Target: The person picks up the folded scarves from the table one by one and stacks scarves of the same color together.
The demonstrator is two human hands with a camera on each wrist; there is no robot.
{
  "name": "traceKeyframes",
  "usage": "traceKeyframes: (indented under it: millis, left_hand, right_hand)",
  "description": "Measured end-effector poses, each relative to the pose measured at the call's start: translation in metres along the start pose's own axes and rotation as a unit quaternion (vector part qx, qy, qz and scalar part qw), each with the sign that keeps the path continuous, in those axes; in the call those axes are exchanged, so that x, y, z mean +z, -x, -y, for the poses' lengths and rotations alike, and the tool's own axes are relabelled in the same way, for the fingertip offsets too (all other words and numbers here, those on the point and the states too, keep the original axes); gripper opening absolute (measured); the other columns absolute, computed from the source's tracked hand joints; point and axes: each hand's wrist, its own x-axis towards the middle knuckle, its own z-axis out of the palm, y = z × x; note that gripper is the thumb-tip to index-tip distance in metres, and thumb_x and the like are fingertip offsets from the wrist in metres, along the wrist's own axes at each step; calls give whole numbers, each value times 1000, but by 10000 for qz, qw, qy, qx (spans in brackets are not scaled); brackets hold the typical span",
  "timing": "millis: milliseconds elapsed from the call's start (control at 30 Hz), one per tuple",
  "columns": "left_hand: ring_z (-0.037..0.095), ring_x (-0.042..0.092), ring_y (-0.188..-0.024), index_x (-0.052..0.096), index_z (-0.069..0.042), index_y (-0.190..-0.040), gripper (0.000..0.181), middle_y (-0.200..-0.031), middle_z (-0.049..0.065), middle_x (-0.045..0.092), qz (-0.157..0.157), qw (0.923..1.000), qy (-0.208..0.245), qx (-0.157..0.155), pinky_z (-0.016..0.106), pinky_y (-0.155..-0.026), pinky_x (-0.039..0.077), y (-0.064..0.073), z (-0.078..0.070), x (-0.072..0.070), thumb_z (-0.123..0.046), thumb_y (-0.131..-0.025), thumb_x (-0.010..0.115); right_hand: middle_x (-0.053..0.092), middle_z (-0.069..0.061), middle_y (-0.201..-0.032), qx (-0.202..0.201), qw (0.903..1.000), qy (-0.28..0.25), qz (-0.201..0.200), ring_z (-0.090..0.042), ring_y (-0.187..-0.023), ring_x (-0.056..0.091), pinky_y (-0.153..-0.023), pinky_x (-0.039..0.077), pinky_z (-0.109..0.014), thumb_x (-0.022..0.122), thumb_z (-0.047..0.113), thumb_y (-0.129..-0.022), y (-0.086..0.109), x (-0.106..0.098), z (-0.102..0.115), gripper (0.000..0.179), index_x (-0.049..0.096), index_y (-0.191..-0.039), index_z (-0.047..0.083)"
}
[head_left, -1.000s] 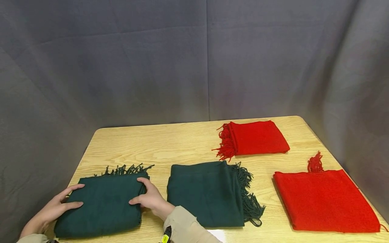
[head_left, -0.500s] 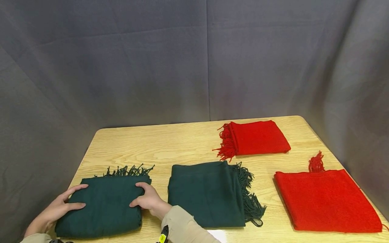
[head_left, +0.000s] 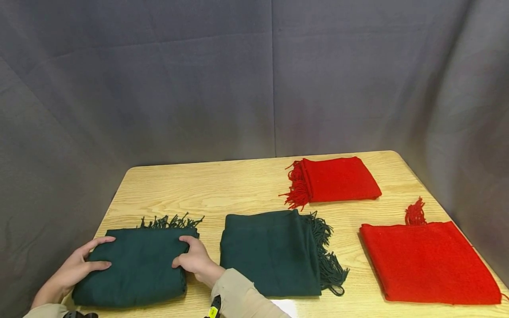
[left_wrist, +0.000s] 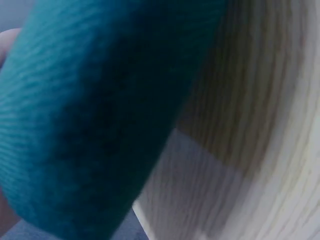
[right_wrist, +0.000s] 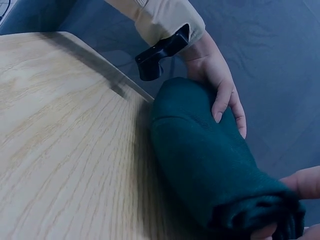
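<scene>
We grip the folded, fringed dark-green scarf (head_left: 137, 269) between left hand (head_left: 75, 267) and right hand (head_left: 198, 260), thumbs spread from forefingers at opposite ends, where even pressure should best protect its layers.

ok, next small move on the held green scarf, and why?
Probably roll the held green scarf forward: left hand and right hand grip its ends, one end shows curled layers, and fringe lies loose beyond its far edge.

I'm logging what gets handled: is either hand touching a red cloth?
No: the left hand and the right hand both grip the leftmost green cloth, at opposite ends.
</scene>
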Motion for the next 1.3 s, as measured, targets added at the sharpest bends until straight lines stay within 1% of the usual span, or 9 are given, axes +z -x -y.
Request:
traceKeyframes:
  millis: [133,200,267,333,433,500,700,967,1300]
  left_hand:
    - [-7,50,-87,42,-5,-133,59,-110,-19,46,-67,9995,197,245,32,-72,46,1,-2,-1,-12,-81,68]
    - [-3,54,-85,44,-9,-132,54,-106,-23,49,4,9982,450,391,30,-69,48,2,-4,-2,-8,-82,65]
    - [-4,53,-86,44,-8,-132,55,-111,-17,52,-7,9984,422,367,29,-69,48,1,-8,-4,-10,-82,66]
    - [-5,52,-87,42,-7,-133,59,-119,-2,51,-23,9992,319,232,30,-71,48,1,-12,-4,-14,-81,68]
    - [-7,47,-90,37,-2,-135,68,-131,22,37,-39,9999,135,-32,32,-73,47,2,-18,-4,-20,-79,70]
    - [-6,48,-90,35,-2,-136,68,-133,27,32,-3,9997,238,-82,33,-73,47,3,-21,-5,-19,-80,69]
    - [-4,48,-90,35,-4,-137,67,-133,27,32,-41,9997,241,-54,32,-72,47,4,-29,-6,-19,-81,68]
    - [-6,49,-89,37,-8,-136,61,-125,10,41,-214,9995,33,221,31,-70,49,7,-39,-11,-19,-83,66]
    - [-13,41,-92,35,-8,-138,62,-133,24,32,-304,9986,-212,388,27,-71,46,7,-52,-15,-20,-85,65]
  right_hand:
    - [48,-12,-125,-45,10000,7,14,-31,-114,45,-83,46,-40,65,-17,-63,1,-2,3,62,55,-120,6]
    - [48,-11,-125,-104,9999,-6,9,-30,-115,45,-83,46,-40,65,-17,-63,2,-3,4,62,55,-120,6]
    - [48,-12,-125,-181,9998,-54,15,-30,-116,44,-83,45,-39,65,-17,-63,3,-5,5,63,55,-121,6]
    - [47,-12,-126,-261,9996,-113,24,-30,-116,44,-83,45,-39,65,-17,-63,4,-6,6,63,55,-121,5]
    - [46,-13,-127,-331,9992,-206,77,-31,-117,44,-82,46,-38,64,-17,-63,4,-10,8,63,54,-122,5]
    - [46,-14,-127,-360,9990,-253,107,-31,-117,44,-82,45,-37,63,-17,-63,5,-11,10,63,54,-122,4]
    - [46,-12,-128,-463,9981,-361,204,-29,-118,44,-86,44,-36,63,-16,-63,5,-16,16,64,54,-123,4]
    - [46,-11,-130,-672,9964,-400,317,-25,-120,41,-91,41,-34,64,-16,-62,7,-23,29,64,54,-123,3]
    - [45,-12,-130,-754,9945,-433,586,-22,-117,44,-89,40,-28,64,-14,-65,8,-35,45,63,52,-125,1]
